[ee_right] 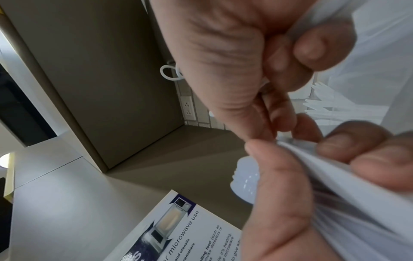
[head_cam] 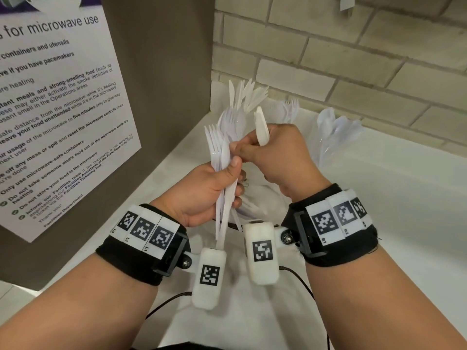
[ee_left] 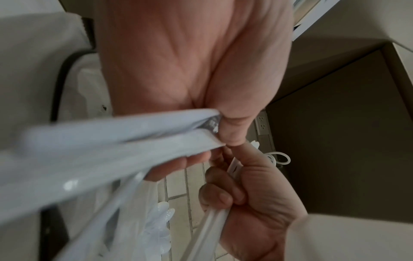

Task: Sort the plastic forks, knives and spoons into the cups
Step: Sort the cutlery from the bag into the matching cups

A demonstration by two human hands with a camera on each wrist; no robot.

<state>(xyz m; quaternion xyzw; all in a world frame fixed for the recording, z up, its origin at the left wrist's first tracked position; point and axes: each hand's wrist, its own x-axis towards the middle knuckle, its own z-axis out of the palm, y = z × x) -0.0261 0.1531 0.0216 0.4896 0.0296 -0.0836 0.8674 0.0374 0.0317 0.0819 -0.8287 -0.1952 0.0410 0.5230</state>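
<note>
the left hand [head_cam: 202, 190] is curled round a mixed bundle of cutlery [head_cam: 222, 157], fork tines and spoon bowls standing up above its thumb and the handles hanging out below the palm. the right hand [head_cam: 275, 157] is just beside the bundle, touching it: its lower fingers are folded round a single knife [head_cam: 261, 127], blade up, while thumb and forefinger pinch at a piece near the top of the bundle. beyond the bundle, against the brick wall [head_cam: 353, 66], stand the cups on the white worktop [head_cam: 404, 198]: a cup of knives [head_cam: 246, 94] nearest the bundle, then a cup of forks [head_cam: 292, 108], then a cup of spoons [head_cam: 333, 132] farthest from it. the pieces look light, thin, smooth and springy, so they are likely to slide against each other; each is best taken by the stiff handle and drawn out lengthwise.
</note>
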